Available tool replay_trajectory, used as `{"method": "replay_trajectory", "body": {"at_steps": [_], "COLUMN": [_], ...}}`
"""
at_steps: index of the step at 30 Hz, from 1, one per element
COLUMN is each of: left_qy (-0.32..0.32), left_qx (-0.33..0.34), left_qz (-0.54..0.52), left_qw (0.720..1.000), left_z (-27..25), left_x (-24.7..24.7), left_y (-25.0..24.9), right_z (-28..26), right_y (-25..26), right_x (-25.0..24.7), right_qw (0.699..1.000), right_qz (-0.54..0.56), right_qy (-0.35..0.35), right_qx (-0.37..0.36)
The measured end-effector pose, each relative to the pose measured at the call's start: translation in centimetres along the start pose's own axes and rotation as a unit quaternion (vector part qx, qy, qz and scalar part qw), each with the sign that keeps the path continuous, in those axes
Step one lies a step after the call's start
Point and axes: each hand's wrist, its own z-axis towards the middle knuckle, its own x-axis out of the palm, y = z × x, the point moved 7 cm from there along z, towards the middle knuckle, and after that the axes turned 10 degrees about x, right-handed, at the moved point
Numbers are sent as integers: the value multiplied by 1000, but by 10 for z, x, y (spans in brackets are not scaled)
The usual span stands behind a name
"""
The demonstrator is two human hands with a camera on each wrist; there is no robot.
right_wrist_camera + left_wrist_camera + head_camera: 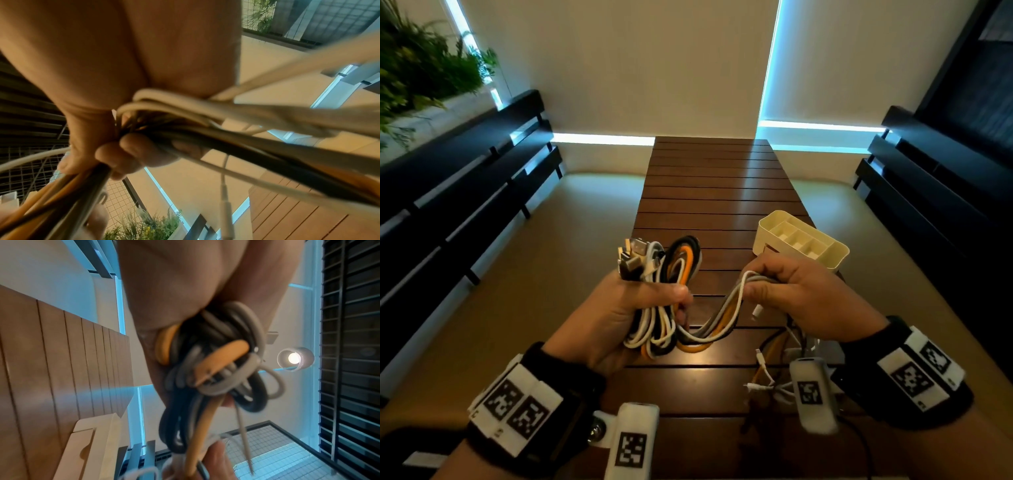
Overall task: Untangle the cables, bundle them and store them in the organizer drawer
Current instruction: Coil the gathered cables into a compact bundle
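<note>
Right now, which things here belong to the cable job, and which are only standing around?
Belong to the job:
- cable bundle, gripped by the left hand
- loose strands, held by the right hand
- cream organizer
- table

Only standing around:
- plants
- dark benches

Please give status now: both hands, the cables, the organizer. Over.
Left hand grips coiled cable bundle. Right hand grips the strands running out of it. Organizer on table, holds no cables. Loose ends dangle under right hand.
</note>
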Motion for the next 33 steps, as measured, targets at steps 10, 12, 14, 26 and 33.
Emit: {"method": "replay_trajectory", "body": {"at_steps": [10,12,14,26,33], "left_qy": [100,98,74,-87,-64], "left_qx": [-26,-23,-12,3,-22], "left_qz": [-44,-59,-63,-57,-130], "left_qw": [994,993,995,995,989], "left_z": [-6,-6,-4,10,8], "left_x": [29,28,24,-6,6], "left_y": [9,8,9,21,27], "right_z": [12,15,19,6,5], "right_y": [20,22,20,8,2], "right_x": [2,4,7,15,34], "right_qw": [1000,1000,1000,993,980], "right_qz": [9,10,15,88,186], "right_qy": [-9,-7,-8,-62,-67], "right_qx": [-13,-13,4,46,29]}}
